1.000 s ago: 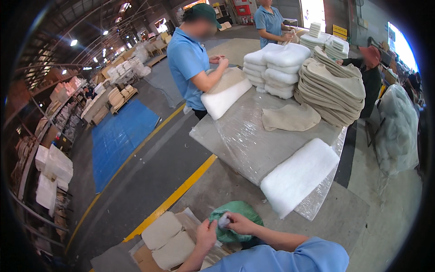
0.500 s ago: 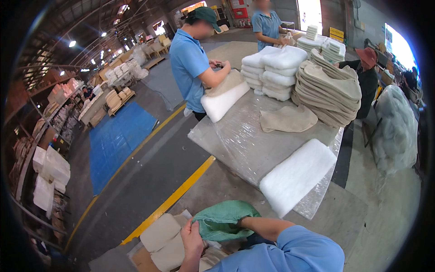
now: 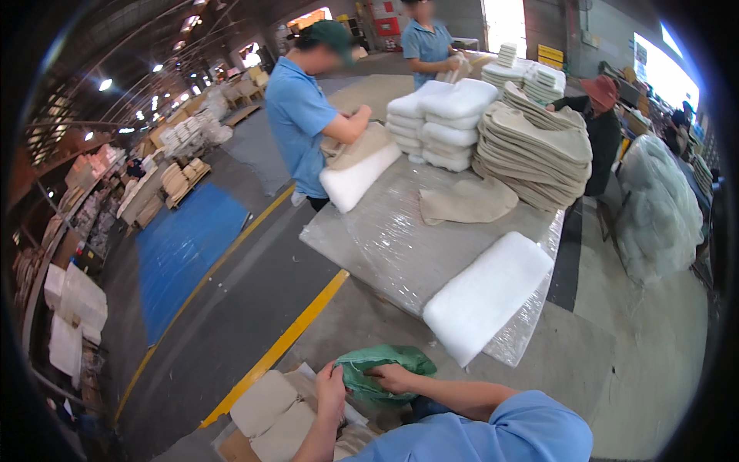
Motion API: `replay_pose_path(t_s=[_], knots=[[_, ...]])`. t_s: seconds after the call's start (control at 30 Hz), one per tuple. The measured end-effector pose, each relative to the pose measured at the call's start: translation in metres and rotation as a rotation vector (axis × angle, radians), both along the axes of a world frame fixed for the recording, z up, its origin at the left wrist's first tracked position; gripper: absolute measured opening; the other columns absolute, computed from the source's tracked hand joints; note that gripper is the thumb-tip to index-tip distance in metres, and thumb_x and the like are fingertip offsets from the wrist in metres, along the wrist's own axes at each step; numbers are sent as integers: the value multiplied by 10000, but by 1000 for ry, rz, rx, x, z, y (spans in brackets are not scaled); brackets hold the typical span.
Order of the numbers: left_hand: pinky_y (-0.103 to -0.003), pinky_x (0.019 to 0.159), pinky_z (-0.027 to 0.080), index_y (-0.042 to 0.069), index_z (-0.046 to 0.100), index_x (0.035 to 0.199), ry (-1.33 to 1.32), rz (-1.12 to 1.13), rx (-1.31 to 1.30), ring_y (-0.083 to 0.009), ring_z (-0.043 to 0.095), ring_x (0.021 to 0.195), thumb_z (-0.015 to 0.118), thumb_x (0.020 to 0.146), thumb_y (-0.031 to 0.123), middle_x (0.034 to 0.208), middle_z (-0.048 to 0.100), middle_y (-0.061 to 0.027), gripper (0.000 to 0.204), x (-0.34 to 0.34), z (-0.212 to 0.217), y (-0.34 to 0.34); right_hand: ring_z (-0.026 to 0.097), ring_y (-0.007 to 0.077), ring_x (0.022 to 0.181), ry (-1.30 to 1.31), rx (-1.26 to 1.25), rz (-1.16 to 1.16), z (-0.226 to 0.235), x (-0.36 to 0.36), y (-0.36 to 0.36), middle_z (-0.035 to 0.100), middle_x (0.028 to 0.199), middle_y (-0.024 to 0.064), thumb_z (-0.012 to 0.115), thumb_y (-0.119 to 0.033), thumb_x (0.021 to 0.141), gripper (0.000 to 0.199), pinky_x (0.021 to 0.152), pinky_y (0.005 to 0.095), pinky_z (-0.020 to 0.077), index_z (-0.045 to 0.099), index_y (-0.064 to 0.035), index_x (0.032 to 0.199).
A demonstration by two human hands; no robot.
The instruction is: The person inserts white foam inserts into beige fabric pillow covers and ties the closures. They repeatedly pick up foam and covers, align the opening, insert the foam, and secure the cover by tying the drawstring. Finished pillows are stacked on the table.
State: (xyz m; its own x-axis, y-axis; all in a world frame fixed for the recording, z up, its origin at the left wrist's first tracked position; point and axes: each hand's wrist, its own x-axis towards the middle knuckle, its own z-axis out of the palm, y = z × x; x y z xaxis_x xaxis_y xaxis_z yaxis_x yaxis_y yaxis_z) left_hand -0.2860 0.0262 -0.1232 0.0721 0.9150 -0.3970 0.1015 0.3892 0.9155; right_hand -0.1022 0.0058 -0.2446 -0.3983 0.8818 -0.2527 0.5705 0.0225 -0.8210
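- At my far left, pale wrapped bundles [image 3: 77, 296] sit on shelving; nearer, a blue sheet [image 3: 192, 250] lies flat on the floor.
- Beige padded pieces [image 3: 262, 402] lie low in front of me, just left of my forearm, beside a yellow floor line [image 3: 281, 343].
- A co-worker [image 3: 300, 115] in a green cap and blue shirt stands at the table's left side, forearms over a beige cover that lies partly on a white pad [image 3: 360, 183].
- My left hand [image 3: 331, 390] is closed on the left edge of the green bag [image 3: 385, 356], thumb and fingers pinching it.
- That bag is low in front of me, between my two hands and short of the film-covered table [image 3: 362, 223].
- My right hand [image 3: 394, 378] lies against the bag's near side, fingers pointing left; their tips are hard to make out, so I cannot tell whether they grip anything.
- Beyond, on the table, rise stacked white pads [image 3: 443, 127], with a loose beige cover [image 3: 468, 202] near them and a long white pad [image 3: 489, 296] at the near corner.
- Further right stand piled beige covers [image 3: 531, 158], then a person [image 3: 600, 96] in a red cap, then a bulging translucent plastic bag [image 3: 656, 212].
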Motion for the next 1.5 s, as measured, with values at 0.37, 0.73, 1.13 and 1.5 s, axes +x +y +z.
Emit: replay_pose_path(t_s=[0.37, 0.73, 1.13, 1.5], knots=[[-295, 630, 550, 16, 626, 1249, -25, 74, 46, -152, 649, 738, 481, 1040, 41, 1016, 662, -83, 256, 84, -43, 74, 707, 156, 921, 319, -131, -743, 99, 114, -144, 762, 1045, 91, 632, -174, 995, 287, 847, 314, 562, 690, -50, 1248], [-344, 798, 512, 94, 351, 1576, -13, -183, -226, -193, 642, 963, 586, 1045, 311, 1264, 624, -86, 620, 168, -65, 47, 670, 127, 882, 266, -97, -806, 114, 248, -145, 757, 1019, 71, 650, -203, 1004, 302, 793, 294, 542, 696, -31, 1248], [-422, 759, 536, 143, 503, 1409, -100, 190, -461, -238, 642, 894, 520, 1068, 404, 1208, 637, -114, 430, 273, -47, 48, 674, 344, 1119, -148, -6, -819, 84, 574, 24, 682, 1266, 218, 689, -480, 940, 630, 946, 413, 525, 592, -75, 1413], [-493, 923, 541, 14, 612, 1207, -208, 655, -196, -287, 679, 1043, 454, 1088, 426, 1167, 680, -120, 457, 306, -31, 26, 580, 343, 1269, 7, -91, -776, 91, 542, 41, 602, 1372, 226, 501, -583, 1022, 675, 1057, 414, 437, 522, -9, 1378]])
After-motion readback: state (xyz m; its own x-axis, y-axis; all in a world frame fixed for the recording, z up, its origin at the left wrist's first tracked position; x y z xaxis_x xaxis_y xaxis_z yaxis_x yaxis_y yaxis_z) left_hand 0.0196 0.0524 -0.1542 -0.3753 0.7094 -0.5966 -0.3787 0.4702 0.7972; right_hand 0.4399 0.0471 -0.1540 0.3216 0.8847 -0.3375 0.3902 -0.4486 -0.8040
